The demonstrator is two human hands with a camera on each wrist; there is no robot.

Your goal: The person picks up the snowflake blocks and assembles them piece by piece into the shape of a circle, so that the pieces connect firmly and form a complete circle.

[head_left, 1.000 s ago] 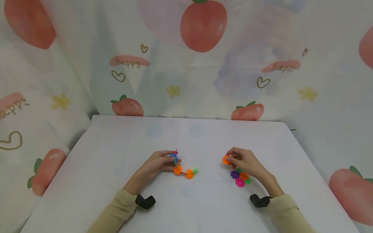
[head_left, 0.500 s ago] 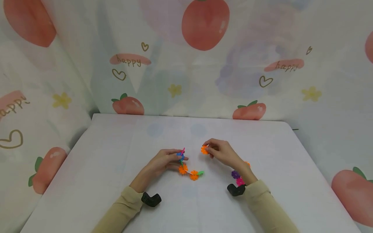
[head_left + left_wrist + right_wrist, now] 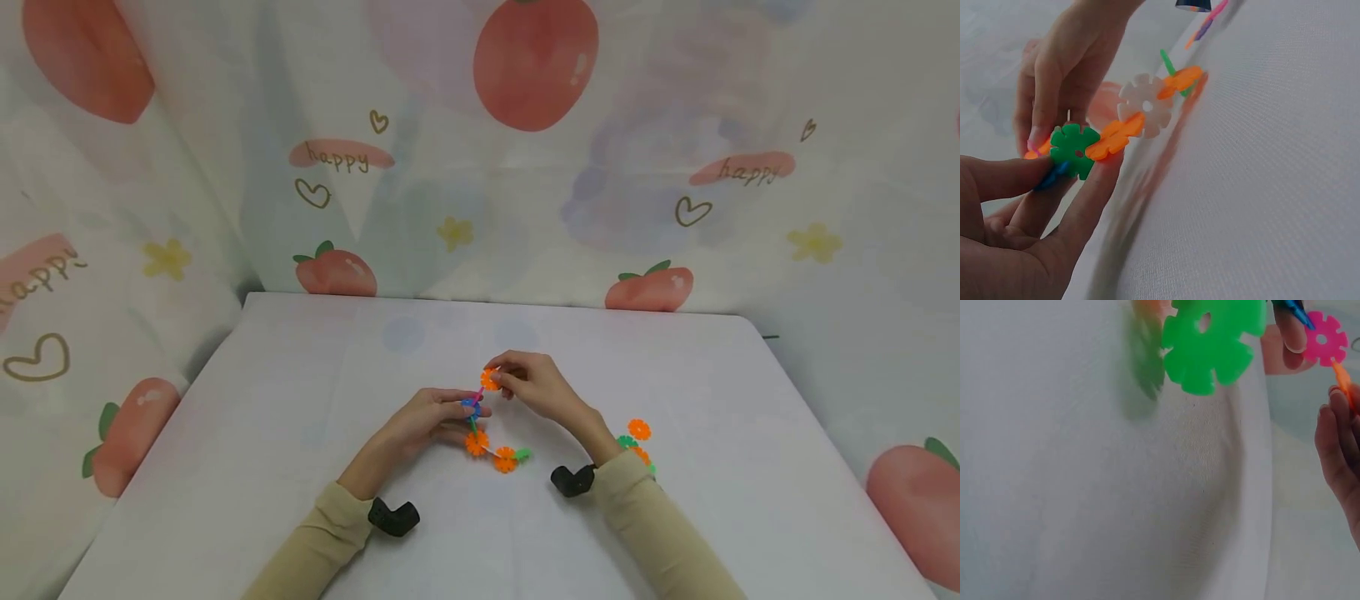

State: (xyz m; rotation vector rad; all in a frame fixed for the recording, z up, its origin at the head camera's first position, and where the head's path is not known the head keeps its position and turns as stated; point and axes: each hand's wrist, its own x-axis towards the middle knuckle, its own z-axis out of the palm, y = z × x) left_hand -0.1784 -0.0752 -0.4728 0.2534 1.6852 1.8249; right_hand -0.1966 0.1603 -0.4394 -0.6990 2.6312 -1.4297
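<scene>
My left hand (image 3: 423, 421) pinches the blue snowflake disc (image 3: 470, 408) of a chain of slotted plastic discs. From it the chain runs through a green disc (image 3: 1074, 150), an orange disc (image 3: 477, 443), a white disc (image 3: 1147, 107) and another orange disc (image 3: 506, 460) to a light green disc (image 3: 1210, 347) at the end. A pink disc (image 3: 1325, 340) sticks up from the blue one. My right hand (image 3: 540, 387) pinches a loose orange disc (image 3: 490, 379) between thumb and fingers, its edge right at the pink disc's rim.
More discs lie on the white table (image 3: 360, 350) at the right, among them an orange disc (image 3: 640, 429) and a green disc (image 3: 627, 442), partly hidden by my right forearm. Black cameras sit on both wrists. A fruit-print curtain (image 3: 495, 200) stands behind the table.
My right hand has carried the orange disc left from the loose pile to the pink disc. My left hand has shifted slightly right, still holding the chain.
</scene>
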